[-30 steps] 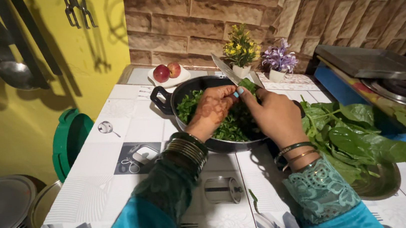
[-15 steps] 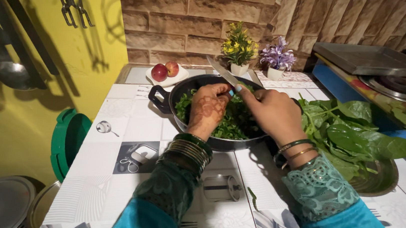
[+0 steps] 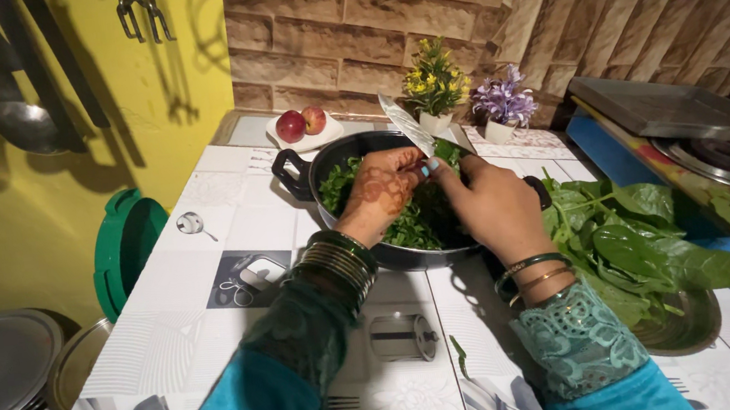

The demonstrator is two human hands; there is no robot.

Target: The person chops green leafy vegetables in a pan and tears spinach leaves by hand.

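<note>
Right hand closed around the handle of a knife, blade slanting up and away from the knuckles, tip over the far rim of the black pan. Left hand curled, fingers pinching a bunch of green leaves against the blade, just beside the right hand's thumb, both above chopped greens inside the pan. To the right of the right hand, a heap of whole spinach leaves on a steel plate on the table.
</note>
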